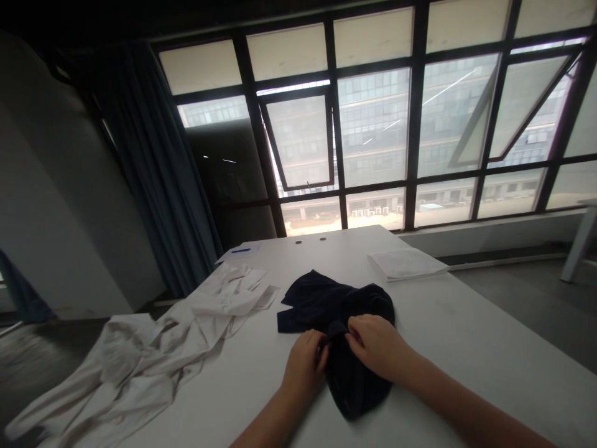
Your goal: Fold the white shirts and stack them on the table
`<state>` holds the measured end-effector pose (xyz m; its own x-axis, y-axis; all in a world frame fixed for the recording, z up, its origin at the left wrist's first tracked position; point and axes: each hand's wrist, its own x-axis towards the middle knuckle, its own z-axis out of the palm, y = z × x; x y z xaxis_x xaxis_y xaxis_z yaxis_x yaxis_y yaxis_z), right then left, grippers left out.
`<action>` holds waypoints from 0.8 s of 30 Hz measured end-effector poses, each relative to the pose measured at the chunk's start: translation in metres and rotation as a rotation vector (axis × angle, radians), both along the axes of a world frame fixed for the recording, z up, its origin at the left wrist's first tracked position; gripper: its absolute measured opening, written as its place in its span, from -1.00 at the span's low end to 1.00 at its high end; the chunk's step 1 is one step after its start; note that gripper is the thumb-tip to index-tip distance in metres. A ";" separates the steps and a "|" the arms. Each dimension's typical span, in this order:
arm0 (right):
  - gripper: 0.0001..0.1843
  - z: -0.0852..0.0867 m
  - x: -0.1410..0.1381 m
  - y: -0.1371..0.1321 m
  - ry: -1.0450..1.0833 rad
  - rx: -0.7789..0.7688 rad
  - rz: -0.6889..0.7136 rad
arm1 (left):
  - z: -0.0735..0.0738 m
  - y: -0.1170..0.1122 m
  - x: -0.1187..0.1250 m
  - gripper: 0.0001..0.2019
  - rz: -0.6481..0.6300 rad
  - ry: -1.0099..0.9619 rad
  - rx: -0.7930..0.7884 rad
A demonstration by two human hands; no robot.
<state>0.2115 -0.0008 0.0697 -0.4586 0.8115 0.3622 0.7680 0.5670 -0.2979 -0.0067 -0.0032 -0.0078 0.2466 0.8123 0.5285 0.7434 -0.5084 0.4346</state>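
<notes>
A dark navy garment (321, 298) lies bunched on the white table (224, 398), its near end pointing toward me. I cannot make out what kind of garment it is. My left hand (305, 358) pinches the cloth at its left edge, fingers curled. On the other side, my right hand (375, 342) grips a fold of the same cloth between thumb and fingers. The two hands are close together over the middle of the garment, and parts of the cloth are hidden beneath the right one.
Crumpled white cloth (140, 367) spreads along the table's left side and hangs past its edge. A folded white cloth (408, 264) lies at the back right. At the back left, a blue pen (241, 250) rests on paper. Large windows (373, 124) and a blue curtain (149, 174) stand beyond.
</notes>
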 end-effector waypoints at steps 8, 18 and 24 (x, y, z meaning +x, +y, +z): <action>-0.76 -0.013 0.000 0.001 -0.092 -0.073 -0.016 | 0.002 0.008 -0.018 -0.81 0.072 -0.135 -0.082; -0.51 -0.005 0.018 0.035 0.421 -0.146 -0.087 | 0.015 -0.009 -0.011 -0.69 -0.179 -0.194 -0.023; -0.59 -0.019 0.011 0.041 0.820 -0.784 0.015 | 0.012 -0.012 -0.009 -0.44 -0.314 -0.075 0.010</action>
<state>0.2230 0.0405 0.0507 -0.3289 0.9432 -0.0476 0.1727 0.0106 -0.9849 -0.0153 -0.0148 0.0039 0.4440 0.6975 0.5625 0.5156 -0.7123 0.4763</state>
